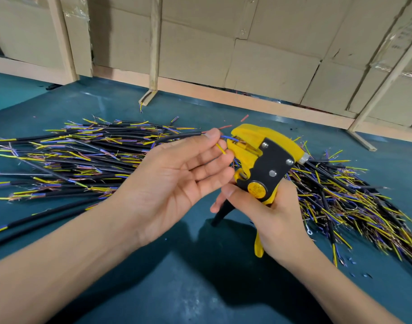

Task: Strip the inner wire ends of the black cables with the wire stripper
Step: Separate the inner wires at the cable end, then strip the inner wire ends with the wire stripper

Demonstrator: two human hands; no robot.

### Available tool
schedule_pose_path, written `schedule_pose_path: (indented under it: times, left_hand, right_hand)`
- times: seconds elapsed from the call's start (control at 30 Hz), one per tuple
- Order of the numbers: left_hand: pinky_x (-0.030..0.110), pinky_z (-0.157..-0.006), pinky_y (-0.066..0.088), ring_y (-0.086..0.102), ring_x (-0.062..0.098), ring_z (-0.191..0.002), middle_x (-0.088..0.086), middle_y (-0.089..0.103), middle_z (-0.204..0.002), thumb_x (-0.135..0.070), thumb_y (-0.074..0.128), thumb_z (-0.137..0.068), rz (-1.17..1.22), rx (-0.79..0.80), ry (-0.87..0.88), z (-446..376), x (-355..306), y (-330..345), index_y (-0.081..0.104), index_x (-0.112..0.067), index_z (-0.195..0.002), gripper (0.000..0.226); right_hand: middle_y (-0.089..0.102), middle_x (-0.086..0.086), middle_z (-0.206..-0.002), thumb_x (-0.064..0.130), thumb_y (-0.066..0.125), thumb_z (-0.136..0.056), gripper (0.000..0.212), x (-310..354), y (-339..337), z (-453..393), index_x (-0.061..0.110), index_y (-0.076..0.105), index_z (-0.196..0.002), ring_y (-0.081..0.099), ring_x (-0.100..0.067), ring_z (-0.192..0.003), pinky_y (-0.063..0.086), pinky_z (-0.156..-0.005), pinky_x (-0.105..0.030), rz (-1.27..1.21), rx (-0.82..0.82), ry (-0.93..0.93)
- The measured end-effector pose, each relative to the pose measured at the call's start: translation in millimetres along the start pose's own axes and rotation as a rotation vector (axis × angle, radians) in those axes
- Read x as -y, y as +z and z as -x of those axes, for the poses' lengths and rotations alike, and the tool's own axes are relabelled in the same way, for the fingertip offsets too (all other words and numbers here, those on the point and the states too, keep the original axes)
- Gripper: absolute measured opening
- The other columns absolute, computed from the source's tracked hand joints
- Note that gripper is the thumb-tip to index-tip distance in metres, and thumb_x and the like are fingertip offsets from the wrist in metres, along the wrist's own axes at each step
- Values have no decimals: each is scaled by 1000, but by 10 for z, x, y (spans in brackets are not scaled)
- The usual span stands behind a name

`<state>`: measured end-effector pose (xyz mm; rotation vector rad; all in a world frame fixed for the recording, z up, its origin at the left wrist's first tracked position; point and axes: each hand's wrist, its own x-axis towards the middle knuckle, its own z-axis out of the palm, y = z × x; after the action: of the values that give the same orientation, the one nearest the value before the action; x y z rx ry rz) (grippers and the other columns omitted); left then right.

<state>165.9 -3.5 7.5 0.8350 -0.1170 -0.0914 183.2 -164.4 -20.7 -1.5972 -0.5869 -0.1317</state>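
My left hand [177,169] pinches the end of one black cable [177,137] between thumb and fingers. Its blue inner wire [229,137] reaches into the jaws of the yellow and black wire stripper [265,157]. The yellow inner wire [221,148] sticks out below, outside the jaws. My right hand [268,213] grips the stripper's handles from below, head pointing left toward the cable.
A large heap of black cables [78,155] with yellow and blue ends lies on the green table [188,265] at the left. Another heap [345,202] lies at the right. Cardboard boxes [247,43] and wooden slats stand behind. Small insulation scraps [359,274] dot the mat.
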Motion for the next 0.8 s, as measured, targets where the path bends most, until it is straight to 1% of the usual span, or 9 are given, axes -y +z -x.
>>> schedule_pose_path:
  times: [0.1,0.27,0.43,0.53,0.6,0.67,0.73,0.77,0.8]
  left_hand:
    - [27,-66,58,72,13,-73,1,71,-79,-18,67,-88,18,-30,14,-3,10,18,78,-14,-76,16]
    - [28,-64,58,71,13,-72,1,71,-79,-19,69,-89,-2,-45,11,5,-7,7,76,-14,-79,13]
    - [26,-59,55,68,13,-70,2,66,-79,-21,72,-85,-32,-65,18,11,-24,14,71,-15,-83,6]
    - [25,-57,53,66,13,-69,3,64,-79,-20,72,-85,-66,-74,27,23,-34,10,69,-13,-88,8]
    - [24,-56,52,65,13,-67,3,65,-79,-20,72,-83,-100,-81,17,23,-43,3,70,-13,-88,9]
    - [22,-53,48,62,11,-62,1,65,-76,-21,73,-81,-143,-97,17,18,-59,0,72,-14,-85,8]
    - [20,-48,36,51,9,-55,-1,62,-71,-21,74,-78,-212,-117,48,9,-80,-5,72,-17,-74,6]
    - [20,-47,30,46,9,-53,-1,62,-70,-21,74,-77,-257,-133,74,4,-86,-9,71,-17,-69,9]
    - [21,-46,26,41,9,-52,-1,61,-69,-21,74,-77,-300,-162,105,-4,-88,-15,69,-16,-68,12]
  right_hand:
    - [67,-24,-68,6,61,-86,22,4,-3,-7,-14,62,-95,69,-35,-64,56,-68,-62,-12,2,6]
    - [68,-20,-66,5,61,-86,21,1,-14,-14,-15,62,-88,68,-35,-65,56,-69,-59,19,21,-4]
    - [67,-21,-64,6,62,-84,17,-7,-24,-15,-11,60,-80,69,-36,-63,56,-66,-62,-5,26,18]
    - [64,-24,-61,5,62,-80,18,-4,-23,-31,-12,56,-78,67,-36,-58,59,-62,-54,-52,28,61]
    - [58,-26,-58,3,63,-77,17,6,-35,-43,-11,52,-74,63,-38,-51,56,-53,-48,-97,16,94]
    - [53,-25,-54,3,64,-71,17,9,-46,-43,-4,49,-66,56,-37,-43,51,-44,-39,-116,9,144]
    - [49,-16,-46,13,69,-59,25,-2,-37,-23,-1,48,-60,49,-30,-35,42,-40,-30,-95,-18,195]
    - [48,-13,-45,20,70,-54,30,-3,-32,-16,1,48,-57,47,-28,-32,39,-40,-30,-117,-20,231]
    - [47,-14,-45,26,70,-51,30,-3,-18,-15,4,50,-54,46,-28,-32,40,-41,-31,-173,5,284]
